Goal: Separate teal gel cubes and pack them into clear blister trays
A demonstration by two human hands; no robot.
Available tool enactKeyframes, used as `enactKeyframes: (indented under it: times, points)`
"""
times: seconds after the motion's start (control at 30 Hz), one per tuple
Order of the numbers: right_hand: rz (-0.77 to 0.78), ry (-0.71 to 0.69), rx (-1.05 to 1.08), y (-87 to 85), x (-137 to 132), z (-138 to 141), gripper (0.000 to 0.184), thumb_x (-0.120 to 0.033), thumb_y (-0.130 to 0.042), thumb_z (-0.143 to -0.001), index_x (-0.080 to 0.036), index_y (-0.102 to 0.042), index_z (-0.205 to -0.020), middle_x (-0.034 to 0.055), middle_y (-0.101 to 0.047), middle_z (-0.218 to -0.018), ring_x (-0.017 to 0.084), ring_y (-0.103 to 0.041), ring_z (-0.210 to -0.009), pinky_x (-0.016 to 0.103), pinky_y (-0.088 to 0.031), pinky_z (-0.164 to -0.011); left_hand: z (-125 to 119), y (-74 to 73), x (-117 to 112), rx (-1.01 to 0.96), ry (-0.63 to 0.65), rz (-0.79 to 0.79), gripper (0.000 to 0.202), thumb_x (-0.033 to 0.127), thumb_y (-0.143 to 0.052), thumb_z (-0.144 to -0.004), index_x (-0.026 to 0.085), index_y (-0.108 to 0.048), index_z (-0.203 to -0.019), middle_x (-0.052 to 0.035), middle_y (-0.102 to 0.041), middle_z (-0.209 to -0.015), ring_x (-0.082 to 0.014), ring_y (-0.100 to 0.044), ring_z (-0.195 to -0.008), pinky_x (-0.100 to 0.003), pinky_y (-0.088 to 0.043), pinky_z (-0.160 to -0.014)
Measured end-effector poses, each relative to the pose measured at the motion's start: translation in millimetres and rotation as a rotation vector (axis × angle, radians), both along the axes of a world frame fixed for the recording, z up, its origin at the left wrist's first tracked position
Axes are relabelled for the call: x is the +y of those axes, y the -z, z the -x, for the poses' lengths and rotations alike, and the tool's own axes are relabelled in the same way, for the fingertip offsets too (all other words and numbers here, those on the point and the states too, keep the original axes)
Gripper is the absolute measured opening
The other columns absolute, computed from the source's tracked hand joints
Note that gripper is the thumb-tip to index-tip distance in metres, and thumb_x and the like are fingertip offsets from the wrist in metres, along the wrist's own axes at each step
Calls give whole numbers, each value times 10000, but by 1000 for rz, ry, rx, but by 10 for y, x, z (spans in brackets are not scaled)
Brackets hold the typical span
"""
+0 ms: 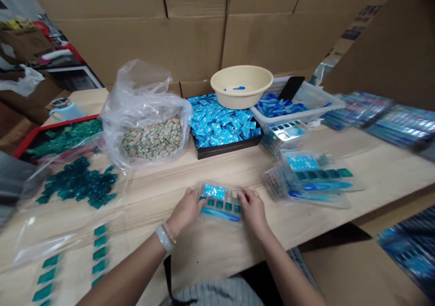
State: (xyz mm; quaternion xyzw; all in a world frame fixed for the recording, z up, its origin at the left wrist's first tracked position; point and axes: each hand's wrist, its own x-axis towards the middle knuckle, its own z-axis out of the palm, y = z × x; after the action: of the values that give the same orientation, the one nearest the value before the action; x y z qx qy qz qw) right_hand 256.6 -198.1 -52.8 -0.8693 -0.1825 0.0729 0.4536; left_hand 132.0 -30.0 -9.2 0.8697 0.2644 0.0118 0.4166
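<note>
A clear plastic tray (220, 200) lies on the wooden table (210, 247) close to me, holding a light blue packet, a row of small teal squares and a blue stick. My left hand (185, 212) grips its left edge, fingers curled onto it. My right hand (252, 208) grips its right edge the same way. A pale bangle sits on my left wrist.
Loose teal squares (79, 182) lie at left on clear film. A plastic bag of beige sachets (149, 136), a black box of blue packets (220, 125), a cream bowl (241, 85) and a white basket (299, 102) stand behind. Filled trays (309, 177) pile at right. Cardboard walls surround the table.
</note>
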Motion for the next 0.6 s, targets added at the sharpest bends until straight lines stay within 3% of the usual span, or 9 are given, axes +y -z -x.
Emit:
enactKeyframes:
  times: [0.17, 0.37, 0.53, 0.6]
  points:
    - [-108, -9, 57, 31, -53, 56, 348, -376, -417, -802, -160, -642, -955, 116, -607, -935, 226, -534, -904, 391, -394, -849, 107, 105, -51, -113, -33, 80, 282, 275, -462, -765, 179, -564, -1011, -77, -535, -930, -214, -478, -902, -363, -364, -857]
    - [-254, -1, 219, 10, -145, 46, 296, -373, -491, -771, -199, -632, -965, 76, -586, -975, 199, -523, -947, 357, -399, -865, 145, 161, -136, -247, -194, 190, 319, 262, -509, -739, 185, -519, -1048, -81, -486, -1014, -203, -471, -945, -350, -399, -817]
    - [-285, -5, 253, 45, -150, 29, 279, -365, -515, -750, -196, -636, -936, 82, -592, -1000, 206, -523, -957, 374, -392, -876, 64, 55, -111, -233, -334, 414, 450, 242, -598, -657, 166, -434, -1069, -27, -532, -846, -152, -519, -753, -279, -421, -678]
    - [-287, -4, 246, 68, -145, 19, 276, -367, -522, -740, -194, -642, -918, 85, -603, -986, 210, -529, -947, 383, -393, -872, -16, -36, -87, -182, -320, 570, 462, 251, -635, -621, 147, -464, -1037, -16, -546, -788, -151, -526, -712, -268, -419, -649]
